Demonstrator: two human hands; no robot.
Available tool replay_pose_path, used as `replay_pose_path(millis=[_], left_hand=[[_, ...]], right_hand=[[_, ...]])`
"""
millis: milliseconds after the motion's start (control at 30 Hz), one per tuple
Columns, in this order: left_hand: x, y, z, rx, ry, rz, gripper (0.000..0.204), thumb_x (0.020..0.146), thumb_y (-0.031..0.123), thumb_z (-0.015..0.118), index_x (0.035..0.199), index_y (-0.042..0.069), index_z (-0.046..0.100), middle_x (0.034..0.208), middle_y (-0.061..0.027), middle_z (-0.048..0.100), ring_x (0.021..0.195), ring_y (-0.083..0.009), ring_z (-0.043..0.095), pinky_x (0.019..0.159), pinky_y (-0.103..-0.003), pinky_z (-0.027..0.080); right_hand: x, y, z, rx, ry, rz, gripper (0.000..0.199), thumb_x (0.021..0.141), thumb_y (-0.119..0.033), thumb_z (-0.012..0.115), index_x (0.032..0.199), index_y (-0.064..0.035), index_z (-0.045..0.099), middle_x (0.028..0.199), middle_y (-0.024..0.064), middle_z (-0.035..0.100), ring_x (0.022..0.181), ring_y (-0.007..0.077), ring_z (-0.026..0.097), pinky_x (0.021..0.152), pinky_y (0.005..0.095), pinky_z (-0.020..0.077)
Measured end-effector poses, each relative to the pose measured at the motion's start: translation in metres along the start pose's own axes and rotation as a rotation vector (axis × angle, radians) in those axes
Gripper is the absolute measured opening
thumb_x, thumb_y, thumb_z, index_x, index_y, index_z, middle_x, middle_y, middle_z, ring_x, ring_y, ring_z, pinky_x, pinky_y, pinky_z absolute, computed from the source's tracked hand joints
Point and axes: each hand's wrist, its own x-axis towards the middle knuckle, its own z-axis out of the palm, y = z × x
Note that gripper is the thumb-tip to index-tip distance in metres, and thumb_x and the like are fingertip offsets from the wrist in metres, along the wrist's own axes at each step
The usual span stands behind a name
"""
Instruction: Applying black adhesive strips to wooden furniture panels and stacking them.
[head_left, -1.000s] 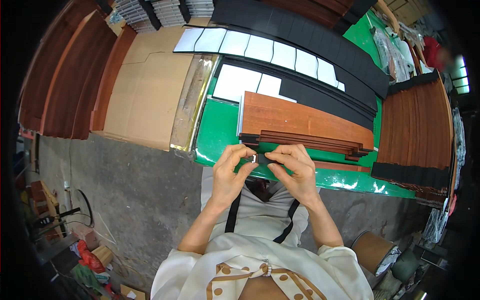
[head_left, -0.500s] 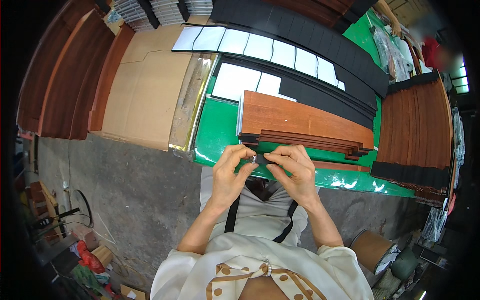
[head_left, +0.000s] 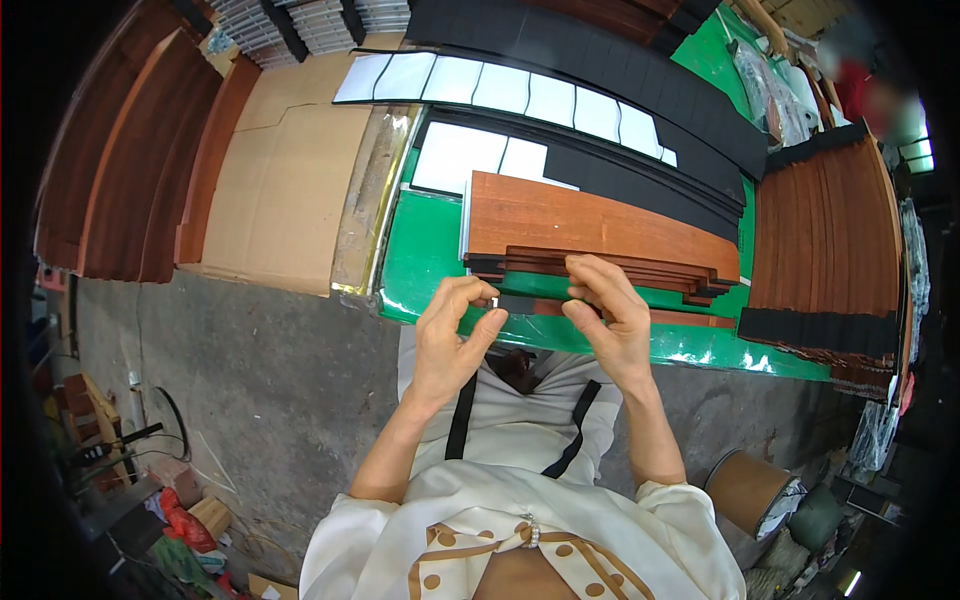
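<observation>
I'm seeing L hand (head_left: 450, 328) pinching a small shiny piece (head_left: 494, 303), approx ctr of frame; R hand (head_left: 617, 328) is hovering to its right, can't tell if it's gripping anything

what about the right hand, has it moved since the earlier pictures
Yes, the right hand has moved right, away from the left end of the brown board stack.

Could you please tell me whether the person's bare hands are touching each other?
No, a gap above the glossy green tabletop separates the left hand from the right hand.
</observation>
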Motion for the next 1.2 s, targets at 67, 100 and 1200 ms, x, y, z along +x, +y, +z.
replay_pose_path(millis=[67,100,1200], left_hand=[[0.001,0.005,0.000,-0.029,-0.009,-0.053,0.023,0.082,0.011,0.067,0.100,0.000,0.058,0.097,-0.0091,0.057,0.084,-0.0176,0.055,0.074,-0.027,0.044],[0.002,0.007,0.001,-0.055,-0.011,-0.122,0.022,0.081,0.009,0.065,0.100,0.000,0.058,0.098,-0.0085,0.057,0.084,-0.0168,0.054,0.073,-0.026,0.043],[0.127,-0.023,-0.040,0.460,-0.082,0.317,0.033,0.081,-0.005,0.058,0.112,0.004,0.060,0.105,-0.0139,0.061,0.095,-0.0315,0.059,0.082,-0.037,0.047]], right_hand=[[-0.001,0.000,-0.005,-0.286,-0.061,-0.238,0.028,0.077,0.005,0.065,0.105,-0.0008,0.066,0.106,0.0115,0.061,0.094,0.0229,0.061,0.075,0.0304,0.0512],[-0.003,0.002,-0.002,-0.336,-0.062,-0.302,0.028,0.074,0.004,0.067,0.101,-0.0015,0.067,0.102,0.0110,0.062,0.090,0.0247,0.061,0.073,0.0312,0.0512],[0.172,0.038,-0.052,-0.918,-0.665,-0.361,0.033,0.080,0.003,0.059,0.110,-0.0103,0.063,0.113,0.0086,0.057,0.100,0.0260,0.058,0.082,0.0368,0.0522]])
